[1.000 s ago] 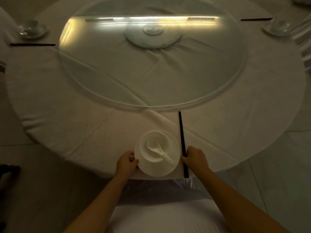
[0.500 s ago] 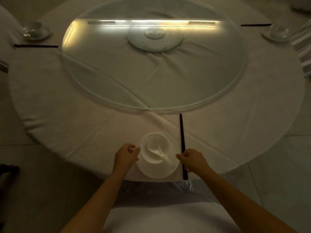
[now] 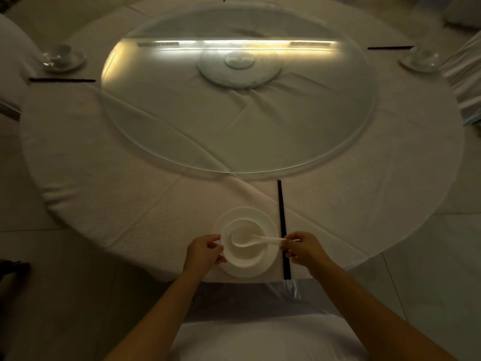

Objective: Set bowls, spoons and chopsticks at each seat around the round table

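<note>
Right hand (image 3: 302, 247) pinches the spoon (image 3: 253, 241) handle, left hand (image 3: 204, 252) grips the bowl (image 3: 243, 256) rim; glazed ceramic, probably slick and chippable.

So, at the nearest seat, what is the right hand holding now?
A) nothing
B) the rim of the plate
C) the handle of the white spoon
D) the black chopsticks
C: the right hand pinches the handle end of the spoon, whose scoop lies in the bowl; the chopsticks lie flat on the tablecloth beside the plate.
</note>
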